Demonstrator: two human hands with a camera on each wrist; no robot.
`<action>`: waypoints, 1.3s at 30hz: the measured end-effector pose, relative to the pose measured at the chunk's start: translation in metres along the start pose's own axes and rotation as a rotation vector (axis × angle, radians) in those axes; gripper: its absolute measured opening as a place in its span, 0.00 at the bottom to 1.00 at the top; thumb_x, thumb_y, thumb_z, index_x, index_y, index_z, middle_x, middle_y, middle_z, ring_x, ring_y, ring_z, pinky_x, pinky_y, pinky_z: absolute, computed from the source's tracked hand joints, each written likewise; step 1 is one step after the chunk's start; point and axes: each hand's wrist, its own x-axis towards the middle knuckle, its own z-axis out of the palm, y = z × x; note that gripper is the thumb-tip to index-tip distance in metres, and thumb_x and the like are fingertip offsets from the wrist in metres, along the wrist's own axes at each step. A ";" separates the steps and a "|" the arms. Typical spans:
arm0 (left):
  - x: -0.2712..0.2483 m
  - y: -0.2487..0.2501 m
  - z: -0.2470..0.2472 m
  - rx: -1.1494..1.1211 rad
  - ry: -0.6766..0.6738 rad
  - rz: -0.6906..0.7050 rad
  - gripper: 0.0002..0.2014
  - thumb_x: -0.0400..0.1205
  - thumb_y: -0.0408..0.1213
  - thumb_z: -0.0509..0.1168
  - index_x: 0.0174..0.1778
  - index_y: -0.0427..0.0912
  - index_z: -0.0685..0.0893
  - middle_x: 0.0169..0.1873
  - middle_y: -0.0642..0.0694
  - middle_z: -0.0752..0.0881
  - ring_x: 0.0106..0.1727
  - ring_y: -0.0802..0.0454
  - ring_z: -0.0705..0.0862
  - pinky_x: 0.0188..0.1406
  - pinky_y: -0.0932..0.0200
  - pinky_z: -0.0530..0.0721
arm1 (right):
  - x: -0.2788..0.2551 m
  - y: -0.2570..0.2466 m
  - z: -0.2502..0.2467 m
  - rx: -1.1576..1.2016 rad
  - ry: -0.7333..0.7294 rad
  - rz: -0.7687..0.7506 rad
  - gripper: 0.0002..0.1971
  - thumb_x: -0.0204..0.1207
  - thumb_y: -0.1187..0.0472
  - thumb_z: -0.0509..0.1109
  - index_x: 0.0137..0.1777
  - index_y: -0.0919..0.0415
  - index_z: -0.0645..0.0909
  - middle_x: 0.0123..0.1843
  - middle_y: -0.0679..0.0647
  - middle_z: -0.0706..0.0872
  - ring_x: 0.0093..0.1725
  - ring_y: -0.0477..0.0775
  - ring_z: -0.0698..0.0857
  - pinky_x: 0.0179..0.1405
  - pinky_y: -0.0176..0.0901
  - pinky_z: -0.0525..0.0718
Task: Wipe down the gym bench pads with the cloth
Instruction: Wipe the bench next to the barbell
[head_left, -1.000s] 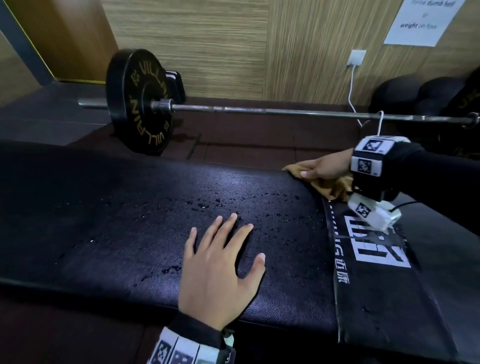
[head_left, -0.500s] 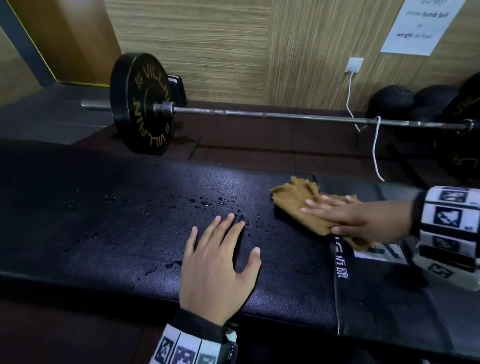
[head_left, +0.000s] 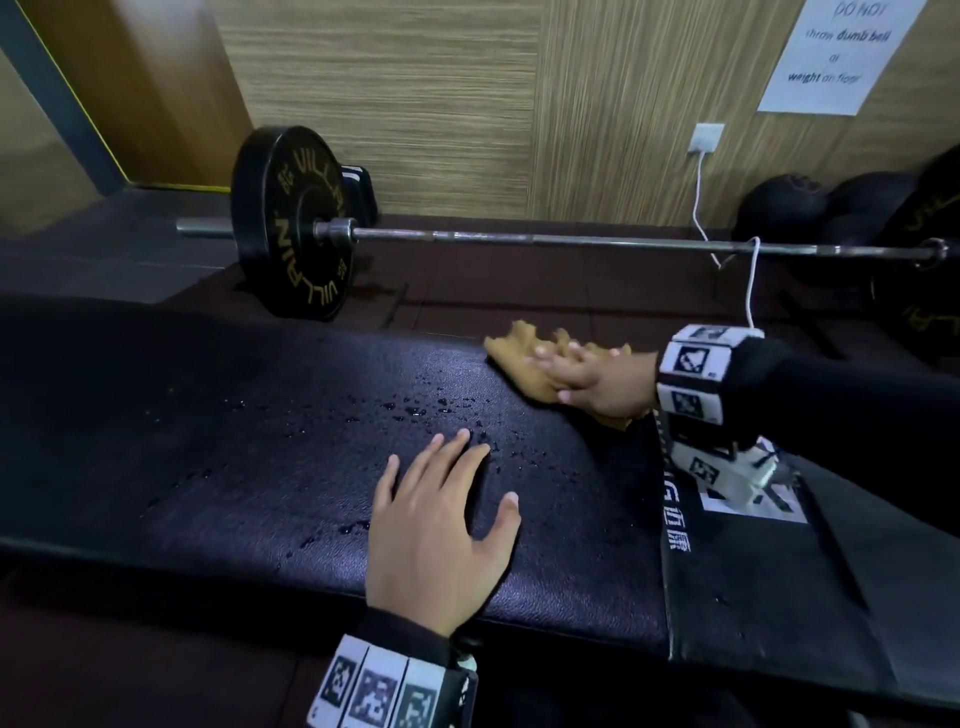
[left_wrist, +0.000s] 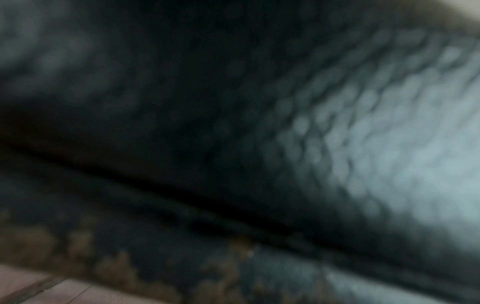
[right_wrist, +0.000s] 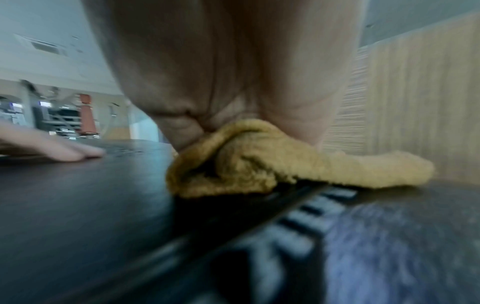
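A long black bench pad (head_left: 234, 457) runs across the head view, with water droplets (head_left: 415, 408) scattered near its middle. My right hand (head_left: 587, 376) lies flat with straight fingers on a mustard-yellow cloth (head_left: 519, 358), pressing it onto the pad's far edge near the seam. In the right wrist view the palm (right_wrist: 233, 72) bears down on the bunched cloth (right_wrist: 246, 160). My left hand (head_left: 441, 519) rests flat on the pad's near side, fingers spread and holding nothing. The left wrist view is dark and blurred, filled by pad leather (left_wrist: 363, 133).
A second pad section (head_left: 779, 571) with white lettering lies to the right of the seam. Behind the bench a barbell (head_left: 571, 240) with a black plate (head_left: 291, 223) rests on the floor. A white cable (head_left: 750, 291) hangs from a wall socket. Dark balls (head_left: 784, 208) sit at the far right.
My right hand has swept the cloth from the far edge toward the pad's middle and back to the far edge, a little further left than before. The left hand has stayed in place.
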 end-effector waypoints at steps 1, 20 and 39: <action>0.000 0.000 0.000 -0.002 0.001 0.002 0.25 0.76 0.60 0.57 0.66 0.56 0.81 0.72 0.60 0.77 0.76 0.60 0.70 0.79 0.48 0.62 | -0.008 -0.004 0.007 0.010 -0.017 -0.065 0.27 0.87 0.53 0.46 0.81 0.40 0.38 0.81 0.37 0.34 0.82 0.53 0.37 0.78 0.62 0.34; 0.001 0.001 0.000 -0.012 -0.001 -0.012 0.24 0.75 0.59 0.58 0.66 0.56 0.81 0.71 0.61 0.77 0.76 0.61 0.70 0.79 0.46 0.62 | 0.001 0.019 -0.008 -0.010 0.041 0.127 0.29 0.88 0.55 0.48 0.83 0.47 0.38 0.85 0.48 0.40 0.83 0.58 0.44 0.80 0.50 0.44; -0.004 -0.005 -0.001 -0.006 0.002 0.030 0.25 0.79 0.58 0.54 0.69 0.54 0.81 0.73 0.59 0.75 0.78 0.62 0.66 0.81 0.50 0.57 | -0.161 -0.010 0.093 0.055 0.158 0.184 0.28 0.85 0.44 0.46 0.83 0.44 0.45 0.84 0.41 0.43 0.83 0.49 0.48 0.81 0.47 0.54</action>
